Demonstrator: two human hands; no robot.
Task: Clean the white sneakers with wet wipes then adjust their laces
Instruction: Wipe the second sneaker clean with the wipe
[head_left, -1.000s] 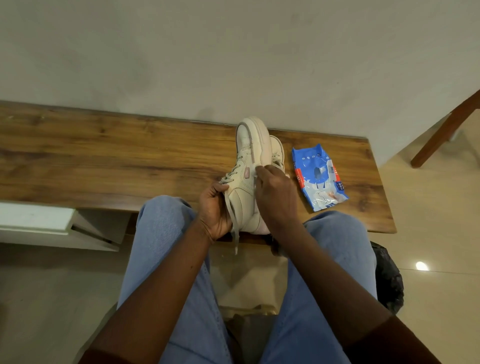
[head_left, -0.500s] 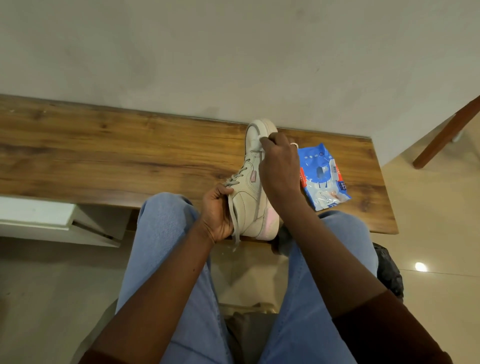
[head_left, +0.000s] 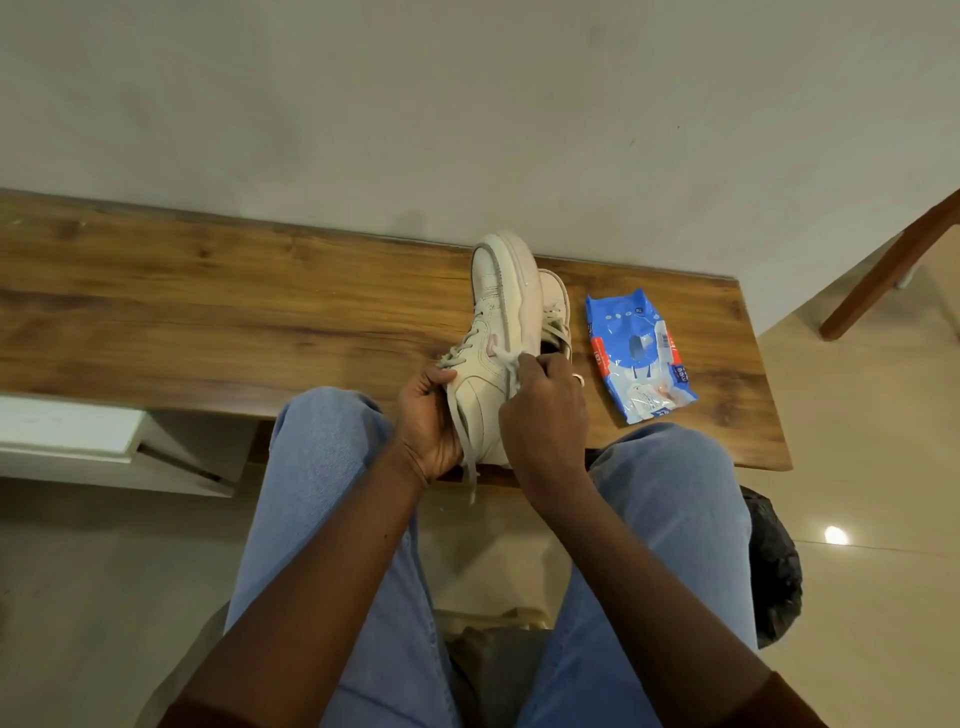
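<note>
the white sneaker (head_left: 493, 317) stands tipped on its side at the near edge of the wooden bench (head_left: 208, 322), with its sole turned to the right, its toe pointing at the wall and its heel toward the person's knees. the second sneaker (head_left: 555, 304) sits just behind it on the right, touching or nearly so, and is mostly hidden. the blue wet wipes pack (head_left: 636, 358) lies flat further right, apart from both shoes.

the left hand (head_left: 428, 421) curls round the collar and lace side of the tipped shoe and steadies it. a loose lace end (head_left: 464, 447) hangs down past that hand and over the bench edge. the right hand (head_left: 545, 415) has its fingers drawn together in a pinch on something pale and thin by the upper eyelets. it looks like the other lace end, though a scrap of wipe cannot be ruled out from this angle.

judging by this, the work is at the lacing stage on this shoe. the sneaker looks light, fairly stiff in the sole and heel and soft at the tongue, so the collar or heel is the sound place to hold it. the smooth upper may be slick if damp. the flat laces are limp and should slide through the eyelets. they want pinching close to the eyelet and pulling evenly, or one end could run short.
</note>
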